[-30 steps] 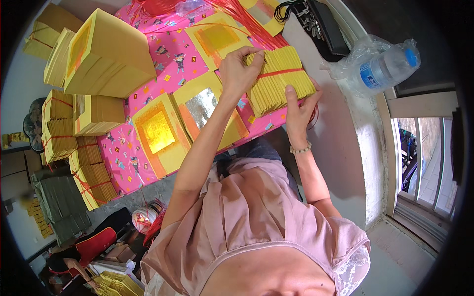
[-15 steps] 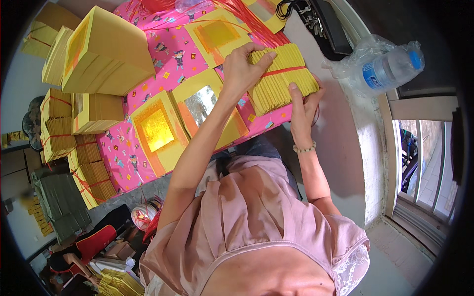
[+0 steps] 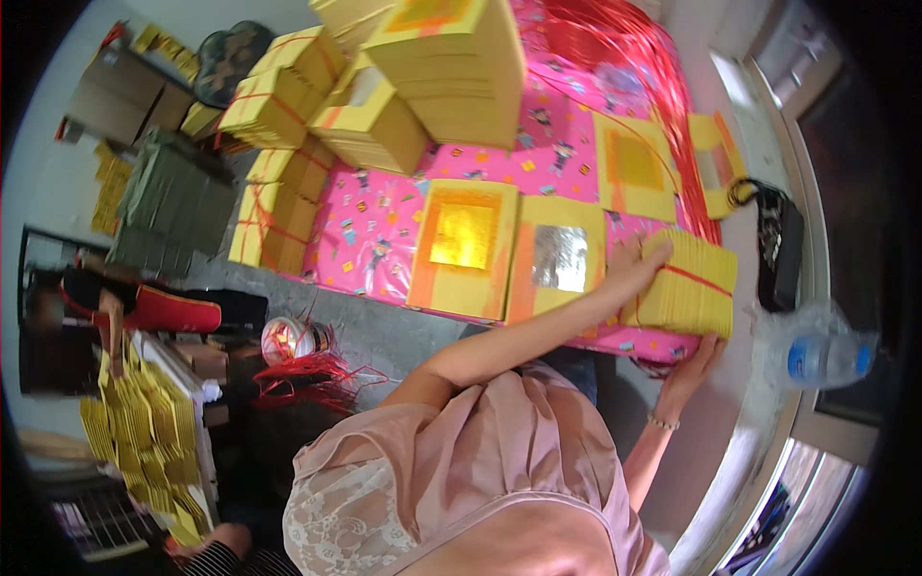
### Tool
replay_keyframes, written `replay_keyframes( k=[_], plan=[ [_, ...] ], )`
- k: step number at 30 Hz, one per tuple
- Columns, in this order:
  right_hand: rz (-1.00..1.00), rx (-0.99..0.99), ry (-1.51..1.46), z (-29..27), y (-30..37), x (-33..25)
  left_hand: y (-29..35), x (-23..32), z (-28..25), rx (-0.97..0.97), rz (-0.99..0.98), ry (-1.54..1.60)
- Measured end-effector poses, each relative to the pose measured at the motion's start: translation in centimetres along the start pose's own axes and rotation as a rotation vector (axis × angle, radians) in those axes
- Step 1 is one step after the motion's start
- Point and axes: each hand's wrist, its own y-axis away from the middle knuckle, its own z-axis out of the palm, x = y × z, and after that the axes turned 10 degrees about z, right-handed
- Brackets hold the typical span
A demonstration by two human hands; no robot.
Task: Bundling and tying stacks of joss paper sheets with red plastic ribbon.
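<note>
- Pink cartoon-printed table cover (image 3: 338,248) spreads beneath stacks of yellow paper (image 3: 461,91), toward twelve o'clock.
- Compared with half a second ago, the view turns leftward; the yellow paper bundle (image 3: 691,305), still bound by its red band (image 3: 699,279), now appears at three o'clock, and the right thumb no longer shows on top. Probably only the hold is changing.
- Left hand (image 3: 629,276) pinches the bundle's ten-o'clock corner, thumb above, fingers partly hidden.
- Right hand (image 3: 696,365) touches its five-o'clock edge; how far closed, I cannot tell.
</note>
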Motion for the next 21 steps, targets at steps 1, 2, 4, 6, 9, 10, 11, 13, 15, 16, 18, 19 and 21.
replay_keyframes(
  k=[1,2,4,6,9,10,11,13,15,16,18,19,21],
  plan=[
    [-0.009,0.089,0.108,0.1,0.0,0.2,0.6,0.3,-0.3,-0.100,-0.172,0.114],
    [-0.019,0.184,0.217,0.3,0.1,0.3,1.4,0.6,-0.4,-0.068,-0.096,0.136],
    [-0.051,0.074,0.248,0.5,0.5,-0.1,2.7,1.7,0.1,-0.064,-0.280,0.414],
    [-0.091,-0.023,0.285,1.5,0.8,-0.8,3.2,2.5,-0.5,-0.065,-0.235,0.444],
    [-0.320,-0.087,0.411,4.2,2.4,-2.2,3.2,3.0,-2.5,-0.125,-0.148,0.557],
    [-0.345,-0.094,0.411,5.3,3.0,-2.9,3.2,3.0,-3.3,-0.174,-0.159,0.617],
    [-0.543,-0.090,0.531,6.4,3.6,-3.6,3.1,3.0,-4.1,-0.175,-0.131,0.626],
    [-0.804,-0.138,0.711,8.4,4.6,-5.3,3.5,2.9,-6.5,-0.270,-0.088,0.836],
    [-0.903,-0.230,0.761,10.6,5.6,-6.7,4.2,2.8,-9.6,-0.175,-0.146,0.860],
    [-0.971,-0.303,0.846,11.7,6.2,-7.2,4.6,2.8,-11.5,-0.117,-0.189,0.907],
    [-1.013,-0.397,0.828,13.9,7.3,-7.8,5.7,2.7,-15.2,-0.086,-0.079,1.084],
    [-1.028,-0.497,0.712,15.0,7.8,-7.7,6.2,2.7,-16.5,-0.003,0.076,1.142],
    [-1.044,-0.638,0.542,16.7,8.9,-7.6,8.0,3.0,-20.8,0.128,0.169,1.158]
  ],
)
